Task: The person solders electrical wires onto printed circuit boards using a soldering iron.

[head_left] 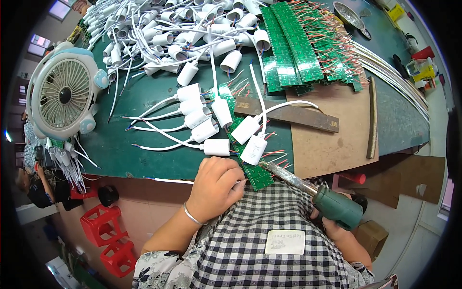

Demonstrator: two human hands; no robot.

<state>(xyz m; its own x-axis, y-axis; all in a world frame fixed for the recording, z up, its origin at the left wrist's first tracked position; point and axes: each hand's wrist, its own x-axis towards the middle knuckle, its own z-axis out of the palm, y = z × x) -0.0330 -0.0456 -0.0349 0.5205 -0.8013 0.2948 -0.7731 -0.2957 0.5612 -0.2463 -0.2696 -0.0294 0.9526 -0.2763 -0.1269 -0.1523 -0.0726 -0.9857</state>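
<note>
My left hand (pixel 215 185) rests at the near edge of the green table, fingers curled on a thin wire beside a green circuit board strip (pixel 255 174). A bracelet circles that wrist. My right hand (pixel 337 226) grips the green handle of a soldering iron (pixel 315 192); its metal tip points up-left toward the board strip and a white plastic housing (pixel 253 150). Several white housings with white cables (pixel 202 118) lie fanned out just beyond my left hand.
A heap of white housings and cables (pixel 178 33) fills the far table. Stacked green circuit boards with red wires (pixel 298 43) lie far right. A small fan (pixel 62 94) stands left. A wooden board (pixel 332 144) and dark bar (pixel 288 114) sit right. Red stools (pixel 103 226) stand below.
</note>
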